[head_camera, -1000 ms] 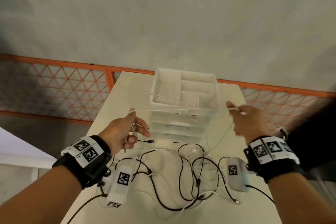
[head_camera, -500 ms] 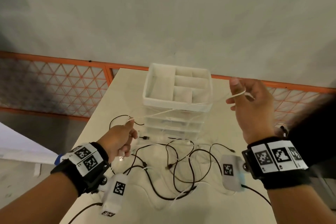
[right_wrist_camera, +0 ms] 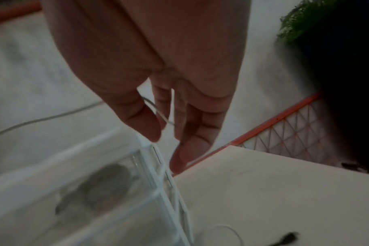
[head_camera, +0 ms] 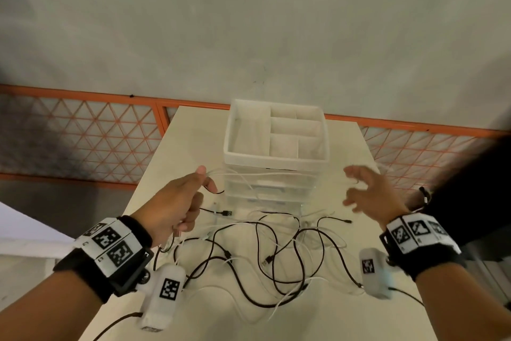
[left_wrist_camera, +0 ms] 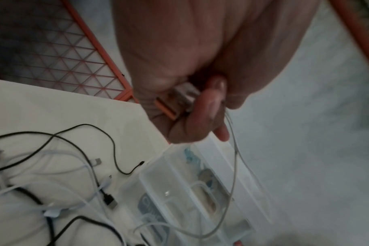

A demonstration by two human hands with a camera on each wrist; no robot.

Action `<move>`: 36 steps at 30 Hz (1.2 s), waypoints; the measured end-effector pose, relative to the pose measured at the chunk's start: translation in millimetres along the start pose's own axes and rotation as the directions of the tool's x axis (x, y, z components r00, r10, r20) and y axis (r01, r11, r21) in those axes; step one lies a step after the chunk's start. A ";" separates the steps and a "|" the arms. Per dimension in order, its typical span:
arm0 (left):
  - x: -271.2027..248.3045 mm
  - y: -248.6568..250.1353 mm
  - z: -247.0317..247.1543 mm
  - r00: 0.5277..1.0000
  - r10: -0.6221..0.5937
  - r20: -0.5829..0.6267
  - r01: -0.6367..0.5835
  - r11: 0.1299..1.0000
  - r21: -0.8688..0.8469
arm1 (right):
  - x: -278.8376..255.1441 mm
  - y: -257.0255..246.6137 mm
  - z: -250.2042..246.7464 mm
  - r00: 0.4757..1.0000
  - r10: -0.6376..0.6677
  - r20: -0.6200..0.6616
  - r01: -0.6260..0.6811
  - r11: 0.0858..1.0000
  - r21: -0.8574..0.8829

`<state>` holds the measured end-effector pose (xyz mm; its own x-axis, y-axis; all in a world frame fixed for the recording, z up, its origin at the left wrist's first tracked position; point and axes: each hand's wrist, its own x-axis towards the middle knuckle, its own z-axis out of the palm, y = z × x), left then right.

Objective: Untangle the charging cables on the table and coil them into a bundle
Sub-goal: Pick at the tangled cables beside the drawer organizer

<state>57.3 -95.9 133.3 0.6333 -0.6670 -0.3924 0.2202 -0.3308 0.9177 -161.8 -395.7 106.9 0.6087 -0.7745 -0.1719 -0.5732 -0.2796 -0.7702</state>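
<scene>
Above table (head_camera: 193, 147), white cable (head_camera: 265, 174) spans both hands.

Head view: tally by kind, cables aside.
Hands: 2, left hand, right hand
Wrist cameras: 2
Drawer organiser: 1
Table: 1
Total: 6
Cables: black and white, tangled, no reliable count.

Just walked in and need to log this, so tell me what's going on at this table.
A person is sorting a tangle of charging cables. The left hand grips a white cable, which runs off in front of the clear plastic drawer organizer toward the right hand. That hand's fingers are spread, with the cable passing between thumb and fingers; whether it is gripped is unclear. The black cables and other white ones lie tangled on the white table. Nothing is coiled yet.
</scene>
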 end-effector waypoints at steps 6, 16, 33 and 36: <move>-4.9 17.1 16.4 0.967 0.232 0.107 -0.252 0.937 0.241 | -58.2 -48.9 31.2 0.973 -0.187 0.133 0.191 0.981 -0.024; -26.4 80.7 0.6 0.869 0.483 0.103 -0.479 0.876 -0.060 | -25.4 -33.8 49.3 0.985 0.169 0.030 -0.168 0.985 -0.030; 11.6 -32.5 26.5 0.987 0.120 0.105 -0.152 0.905 0.398 | -12.8 -3.0 27.7 0.986 -0.037 -0.162 0.003 0.979 -0.203; 7.8 -28.6 42.4 0.968 0.173 0.180 -0.238 0.858 0.456 | -58.8 -22.7 73.9 0.946 -0.214 0.242 0.245 0.964 -0.106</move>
<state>24.5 -119.9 101.3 0.5182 -0.8231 -0.2322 -0.2998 -0.4291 0.8520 -144.1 -301.8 89.1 0.8314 -0.5360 -0.1467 -0.4616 -0.5191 -0.7194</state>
